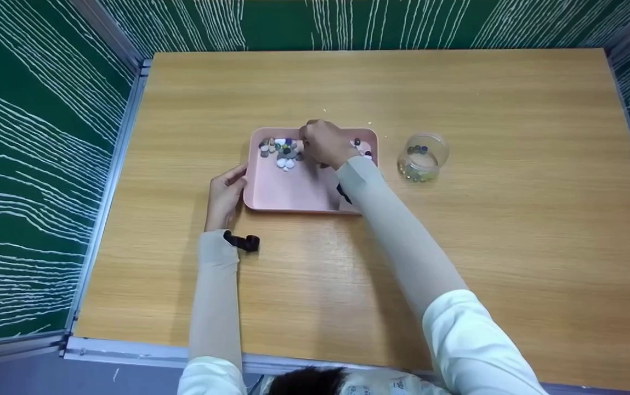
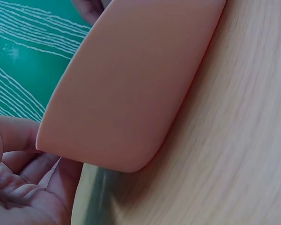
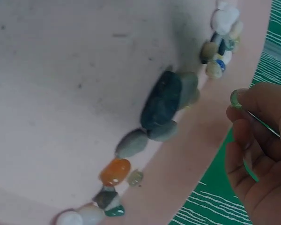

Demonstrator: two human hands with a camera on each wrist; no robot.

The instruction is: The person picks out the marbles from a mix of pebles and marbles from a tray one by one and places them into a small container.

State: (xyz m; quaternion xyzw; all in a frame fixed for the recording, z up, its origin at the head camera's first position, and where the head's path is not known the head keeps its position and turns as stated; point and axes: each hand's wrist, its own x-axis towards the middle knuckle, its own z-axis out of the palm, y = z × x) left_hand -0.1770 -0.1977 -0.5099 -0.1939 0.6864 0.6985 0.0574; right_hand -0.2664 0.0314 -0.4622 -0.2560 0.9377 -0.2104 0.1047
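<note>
A pink tray [image 1: 293, 189] holds several small stones [image 1: 287, 151] along its far side. My left hand [image 1: 223, 196] holds the tray at its left edge; in the left wrist view the fingers [image 2: 18, 133] are right at the corner of the tray wall [image 2: 117, 93]. Over the far rim, my right hand [image 1: 325, 142] pinches a small green glass piece [image 3: 235, 99] between thumb and fingertip. Beneath that hand, the right wrist view has a large dark stone [image 3: 161, 101], an orange stone [image 3: 114, 172] and white stones [image 3: 224, 19] lying along the tray's side.
To the right of the tray stands a clear round container [image 1: 423, 158] with glass marbles in it. Tiny white specks lie on the wooden table [image 1: 523, 192] behind the tray. Green panels with white lines [image 1: 35, 137] border the table's left, back and right.
</note>
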